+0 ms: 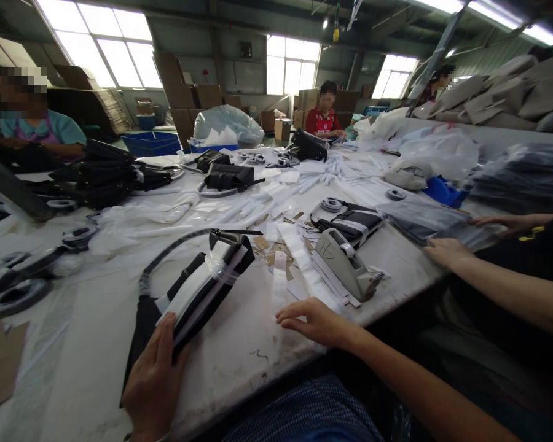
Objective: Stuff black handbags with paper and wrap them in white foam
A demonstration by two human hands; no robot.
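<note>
My left hand (153, 382) grips the near end of a black folded strap bundle (198, 288) wrapped with a white paper band, tilted up off the white table (239, 350). A grey curved hose (166, 252) arcs from the bundle's far end. My right hand (314, 320) rests with fingers spread on white paper strips (281, 279) near the table's front edge. A grey tape dispenser (345, 263) stands just beyond that hand.
A co-worker's two hands (447, 250) at the right handle a clear plastic bag (424, 218). Another black bundle (350, 222) lies behind the dispenser. Black bundles, grey rings and paper strips litter the table. Three people sit at the far sides; cardboard boxes stand behind.
</note>
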